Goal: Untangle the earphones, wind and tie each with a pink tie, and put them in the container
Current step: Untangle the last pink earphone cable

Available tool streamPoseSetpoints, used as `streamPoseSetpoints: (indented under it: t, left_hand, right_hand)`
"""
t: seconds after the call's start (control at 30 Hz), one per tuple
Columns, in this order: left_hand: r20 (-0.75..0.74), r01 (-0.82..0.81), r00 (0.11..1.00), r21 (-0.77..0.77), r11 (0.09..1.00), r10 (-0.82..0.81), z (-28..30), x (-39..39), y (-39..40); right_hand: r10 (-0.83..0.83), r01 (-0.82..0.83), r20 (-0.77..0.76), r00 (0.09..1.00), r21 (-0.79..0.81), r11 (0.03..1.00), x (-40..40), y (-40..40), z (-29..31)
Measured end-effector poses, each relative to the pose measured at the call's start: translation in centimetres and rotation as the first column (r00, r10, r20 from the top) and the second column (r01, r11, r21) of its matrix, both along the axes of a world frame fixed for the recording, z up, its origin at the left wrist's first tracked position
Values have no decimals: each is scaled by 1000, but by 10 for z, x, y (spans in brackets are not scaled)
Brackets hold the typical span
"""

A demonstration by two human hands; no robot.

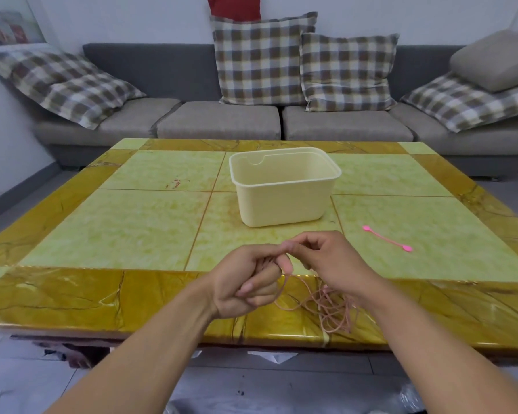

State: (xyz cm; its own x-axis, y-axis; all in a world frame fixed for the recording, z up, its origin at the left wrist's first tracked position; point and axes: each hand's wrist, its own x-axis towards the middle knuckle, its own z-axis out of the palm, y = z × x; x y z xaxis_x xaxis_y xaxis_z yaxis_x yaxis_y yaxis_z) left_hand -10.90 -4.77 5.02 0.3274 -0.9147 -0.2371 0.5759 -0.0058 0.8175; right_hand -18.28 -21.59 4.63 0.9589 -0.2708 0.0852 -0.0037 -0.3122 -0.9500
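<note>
A pale pink earphone cable [326, 309] lies in a loose tangle on the near edge of the table, under my right wrist. My left hand [245, 282] has its fingers curled, and one strand of the cable loops round them. My right hand [329, 261] pinches the same cable at my left fingertips. The two hands touch above the table's front border. A pink tie [387, 238] lies flat on the table to the right, apart from both hands. The cream plastic container [284, 201] stands behind the hands at mid-table; nothing shows inside it.
The yellow-green tiled table [132, 225] has a brown marbled border. Behind it stands a grey sofa [221, 121] with several checked cushions. Crumpled plastic lies on the floor below the table's front edge.
</note>
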Motion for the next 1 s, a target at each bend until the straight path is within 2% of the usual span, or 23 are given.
streamPoseSetpoints:
  t: [0.07, 0.13, 0.2, 0.3, 0.37, 0.43, 0.47, 0.53, 0.6, 0.67, 0.73, 0.8, 0.87, 0.93, 1.0]
  left_hand:
    - [-78, -100, 992, -50, 994, 96, 2, 1, -3]
    - [-191, -265, 952, -123, 956, 239, 3, 1, -7]
    - [-200, -430, 895, -141, 892, 400, 3, 2, -10]
    - [47, -561, 819, -141, 816, 572, -5, 4, -12]
    - [306, -583, 739, -156, 797, 600, -15, 10, -9]
    - [586, -574, 614, -129, 809, 529, -26, 16, -5]
    - [670, -558, 576, -96, 824, 468, -29, 19, -3]
    - [765, -517, 556, 11, 856, 326, -32, 20, 1]
    - [788, -455, 590, 145, 879, 175, -28, 18, 7]
    - [748, -361, 662, 257, 896, 52, -19, 13, 10]
    - [594, -215, 805, 274, 938, 11, -8, 7, 12]
    - [394, -56, 918, 210, 976, -32, 2, 4, 11]
    - [239, 32, 969, 102, 994, -56, 7, 2, 9]
    - [108, 7, 994, -30, 1000, -4, 10, -2, 7]
    - [-85, -153, 986, -168, 974, 140, 12, -4, 5]
  right_hand:
    - [-18, 18, -25, 1000, -15, 1000, 1, 6, -5]
    - [-36, 28, -56, 998, -136, 990, 1, 13, -9]
    - [-9, -25, -125, 992, -267, 963, 0, 23, -9]
    - [12, -134, -231, 973, -521, 843, -5, 38, -6]
    - [3, -177, -258, 966, -653, 737, -10, 44, 0]
    - [18, -194, -257, 966, -681, 706, -14, 43, 7]
    - [22, -189, -248, 969, -676, 713, -16, 40, 11]
    - [19, -149, -199, 980, -662, 734, -17, 31, 18]
    - [26, -110, -144, 989, -613, 783, -18, 19, 23]
    - [45, -93, -98, 994, -566, 819, -20, 10, 26]
    - [74, -82, -37, 997, -521, 849, -18, 5, 25]
    - [58, -31, 57, 997, -396, 918, -13, 3, 21]
    - [12, 17, 122, 992, -233, 972, -6, 2, 17]
    - [-2, 22, 131, 991, -148, 989, -1, 2, 10]
    - [24, -12, 85, 996, -144, 990, 2, 7, 5]
